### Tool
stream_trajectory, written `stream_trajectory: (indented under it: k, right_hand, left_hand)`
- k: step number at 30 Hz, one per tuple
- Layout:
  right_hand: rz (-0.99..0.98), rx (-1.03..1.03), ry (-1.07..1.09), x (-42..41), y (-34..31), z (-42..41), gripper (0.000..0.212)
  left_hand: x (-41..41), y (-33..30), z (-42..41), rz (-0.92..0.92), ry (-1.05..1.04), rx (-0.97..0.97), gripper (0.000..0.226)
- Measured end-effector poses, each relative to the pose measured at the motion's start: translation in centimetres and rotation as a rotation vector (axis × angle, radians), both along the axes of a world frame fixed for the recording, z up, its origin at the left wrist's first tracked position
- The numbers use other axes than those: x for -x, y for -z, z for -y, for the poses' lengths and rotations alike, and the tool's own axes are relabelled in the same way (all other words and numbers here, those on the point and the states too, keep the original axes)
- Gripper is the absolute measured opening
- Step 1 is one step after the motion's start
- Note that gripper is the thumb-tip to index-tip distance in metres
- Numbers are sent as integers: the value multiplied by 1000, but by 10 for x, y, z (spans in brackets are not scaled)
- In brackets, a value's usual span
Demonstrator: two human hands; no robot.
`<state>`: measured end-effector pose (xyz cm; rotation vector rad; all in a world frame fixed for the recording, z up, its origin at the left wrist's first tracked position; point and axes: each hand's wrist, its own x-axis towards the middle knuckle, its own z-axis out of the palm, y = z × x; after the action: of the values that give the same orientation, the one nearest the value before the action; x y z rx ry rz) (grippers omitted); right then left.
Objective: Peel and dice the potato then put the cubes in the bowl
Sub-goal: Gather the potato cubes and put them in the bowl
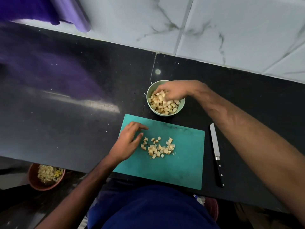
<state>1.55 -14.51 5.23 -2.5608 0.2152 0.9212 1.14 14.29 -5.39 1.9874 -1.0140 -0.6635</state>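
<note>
While the right hand (pixel 171 91) hangs over the bowl (pixel 165 98), fingers curled among cubes, whether gripping any I cannot tell, transfer is underway. Near it, the left hand (pixel 130 141) rests loose-fingered beside remaining potato cubes (pixel 158 147) on the cutting board (pixel 181 162); next, gather those.

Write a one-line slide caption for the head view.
Right hand drops potato cubes into the bowl; left hand rests beside cubes on the cutting board.
</note>
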Motion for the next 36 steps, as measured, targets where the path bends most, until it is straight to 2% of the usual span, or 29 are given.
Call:
stream_trajectory:
  k: [3,5,7,9,11,14,17,19,20,24,25,26,27,29,31,34,36]
  right_hand:
    - [213,-85,172,10,-13,2,56]
    - [354,-125,274,17,-13,-3,50]
    - [380,-174,308,20,-9,-8,45]
    - [385,-112,279,20,-5,-11,45]
    - [416,58,208,21,0,-14,41]
    - [430,262,107,22,3,-19,24]
    - [612,247,157,26,8,-20,7]
    - [684,114,267,32,14,-17,18]
    - [693,-14,378,38,15,-16,21]
    - [751,-763,997,85,11,-28,18]
    - [733,-878,1086,106,16,-40,21]
    - [709,-906,1131,128,26,-54,23]
    - [683,-816,1138,149,39,-70,24]
    - [665,-476,1068,186,77,-105,24]
    - [692,-246,951,205,110,-134,40]
    - [734,-128,742,199,135,-160,51]
    - [731,-197,695,187,134,-173,53]
  left_hand:
    - [-3,3,-14,44,142,-104,38]
    - [-5,3,-20,76,225,-176,47]
    - [-5,1,-23,130,285,-209,56]
    - [-6,1,-23,196,329,-228,65]
    - [-8,4,-24,290,389,-248,72]
    - [-7,7,-22,388,430,-272,87]
    - [-5,5,-18,415,392,-265,93]
    - [-1,3,-14,354,360,-281,93]
    - [1,3,-12,295,342,-294,92]
    - [10,0,-3,145,277,-298,89]
    - [13,1,-1,127,274,-288,87]
    - [16,1,2,113,270,-279,85]
    - [18,1,5,103,263,-272,83]
    - [22,2,9,109,247,-267,74]
    - [25,3,13,114,241,-258,65]
    - [31,4,19,126,256,-216,52]
    - [37,4,25,145,278,-186,47]
